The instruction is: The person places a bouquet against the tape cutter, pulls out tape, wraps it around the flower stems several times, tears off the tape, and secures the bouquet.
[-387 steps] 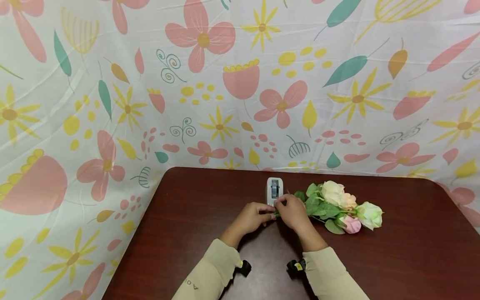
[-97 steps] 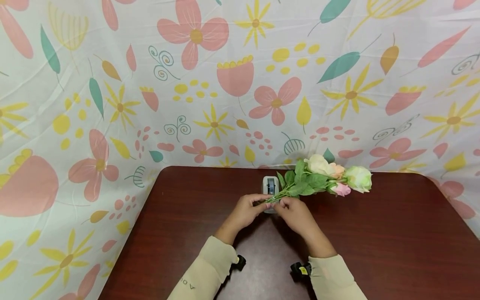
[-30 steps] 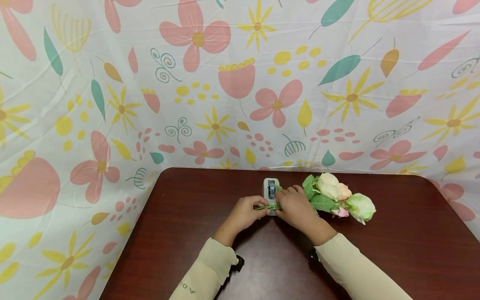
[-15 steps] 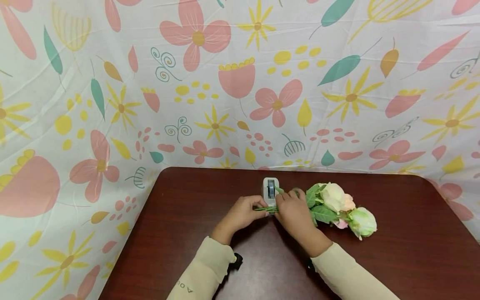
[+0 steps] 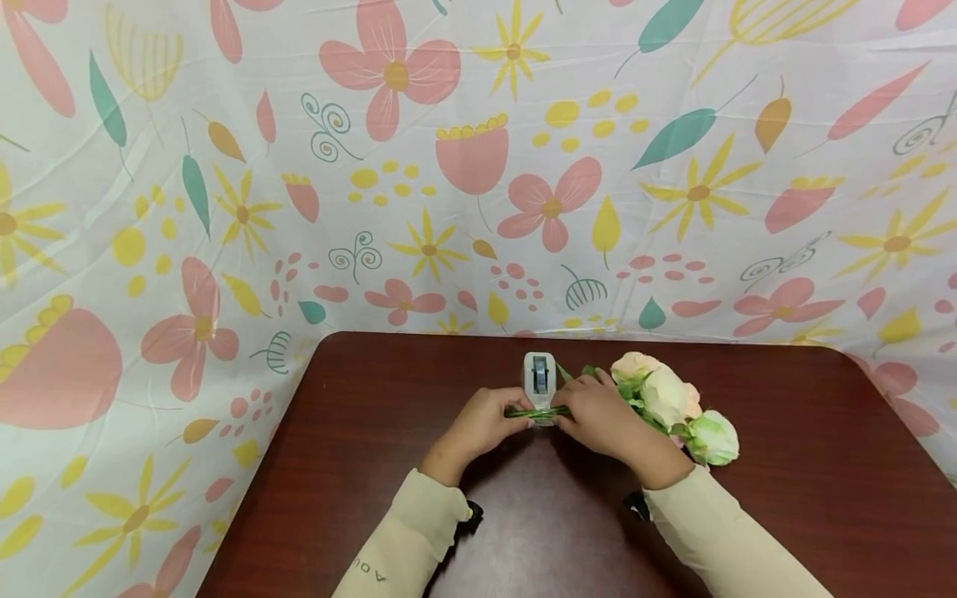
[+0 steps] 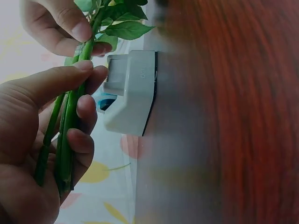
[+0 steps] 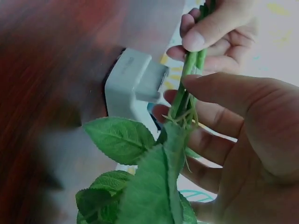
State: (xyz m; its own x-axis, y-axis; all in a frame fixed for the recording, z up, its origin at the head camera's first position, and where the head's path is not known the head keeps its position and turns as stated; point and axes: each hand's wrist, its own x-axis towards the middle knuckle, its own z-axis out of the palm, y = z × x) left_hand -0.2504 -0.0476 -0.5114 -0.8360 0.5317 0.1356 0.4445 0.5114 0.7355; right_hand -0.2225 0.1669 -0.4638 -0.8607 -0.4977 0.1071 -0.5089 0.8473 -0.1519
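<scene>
A bunch of roses with green stems [image 6: 67, 140] lies across both hands, blooms to the right. My left hand [image 5: 482, 428] grips the lower stems, thumb over them and fingers curled behind. Further up, just below the leaves [image 7: 122, 140], my right hand [image 5: 604, 419] holds the same stems between thumb and fingers. Cream, peach and pale green roses [image 5: 665, 397] stick out past the right hand; a pink one is mostly hidden. A shiny clear strip shows on the stems by the right fingertips in the left wrist view. Right behind the stems stands a white tape dispenser [image 5: 540, 375].
The dark red-brown table [image 5: 404, 382] reaches back to a flower-printed cloth [image 5: 463, 224], which also hangs along the left side. A blue tape roll [image 6: 106, 100] sits in the dispenser. Black straps [image 5: 471, 517] show at the cuffs.
The bouquet has come down from its raised slant of 3.2 s ago. Over the last half second it turns: a peach rose appears on top and the pink one sinks. The right hand shifts its grip.
</scene>
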